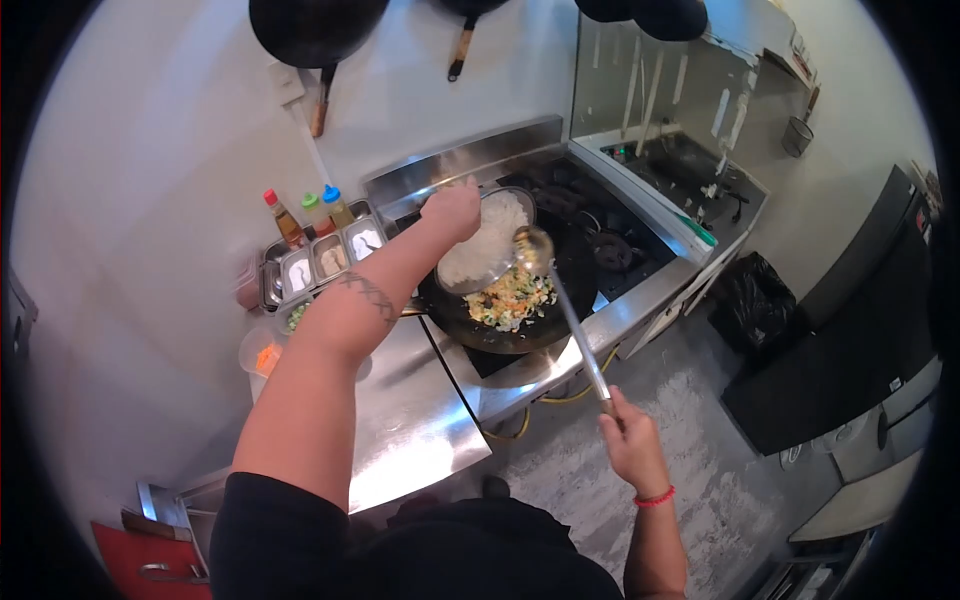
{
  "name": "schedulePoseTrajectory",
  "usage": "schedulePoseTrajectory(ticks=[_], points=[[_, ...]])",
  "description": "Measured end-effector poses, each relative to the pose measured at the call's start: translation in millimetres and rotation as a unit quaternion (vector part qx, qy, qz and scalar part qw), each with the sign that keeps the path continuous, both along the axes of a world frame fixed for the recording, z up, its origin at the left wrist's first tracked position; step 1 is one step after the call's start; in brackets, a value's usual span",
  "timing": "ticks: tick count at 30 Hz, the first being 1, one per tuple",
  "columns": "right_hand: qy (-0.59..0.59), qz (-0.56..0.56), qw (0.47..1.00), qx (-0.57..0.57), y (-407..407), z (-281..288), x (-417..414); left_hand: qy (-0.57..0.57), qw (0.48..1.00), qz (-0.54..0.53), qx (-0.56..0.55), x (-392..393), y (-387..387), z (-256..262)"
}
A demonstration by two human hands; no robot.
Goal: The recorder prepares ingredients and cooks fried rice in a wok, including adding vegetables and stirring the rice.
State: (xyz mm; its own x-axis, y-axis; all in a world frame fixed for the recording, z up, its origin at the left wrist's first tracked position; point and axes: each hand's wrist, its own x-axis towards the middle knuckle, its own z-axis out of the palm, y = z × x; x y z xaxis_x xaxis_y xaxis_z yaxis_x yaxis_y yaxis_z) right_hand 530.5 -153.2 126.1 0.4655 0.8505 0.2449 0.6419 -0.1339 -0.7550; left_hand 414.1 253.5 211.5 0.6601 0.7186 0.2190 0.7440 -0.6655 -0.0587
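Observation:
Over the far left part of a black wok (517, 341), my left hand (454, 210) grips the rim of a metal bowl (466, 286) of white rice (491, 240). The bowl tilts toward chopped, mixed food (512, 300) with yellow, orange and green bits in the wok. My right hand (634, 442) is closed round the handle of a long metal ladle (577, 330). The ladle's head is beside the bowl's right rim, above the wok, with some food bits on it. The wok sits on a stove burner.
Left of the stove stand metal seasoning containers (330, 256), sauce bottles (283, 217) and a plastic tub of carrot pieces (264, 356). A steel counter (405, 420) lies nearer me. More burners (611, 247) are at the right, before a glass panel (637, 82). Pans (315, 30) hang above.

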Motion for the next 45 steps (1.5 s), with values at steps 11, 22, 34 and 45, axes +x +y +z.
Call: schedulePoseTrajectory(ticks=[11,22,34,45], points=[[0.082,0.025,0.994,-0.066,32.1,-36.2,13.1,0.088,0.994,-0.057,0.0,58.2,-17.9,-31.6],[0.007,-0.007,1.0,-0.012,29.8,-33.6,8.2,0.06,0.998,-0.011,0.004,73.8,15.9,-25.7],[0.339,-0.008,0.941,-0.002,75.9,-40.3,-27.6,0.026,0.999,-0.045,-0.001,58.1,-0.7,-47.7],[-0.109,-0.029,0.989,-0.098,83.6,-18.5,-30.0,0.056,0.995,-0.08,0.027,72.4,14.2,-42.7]])
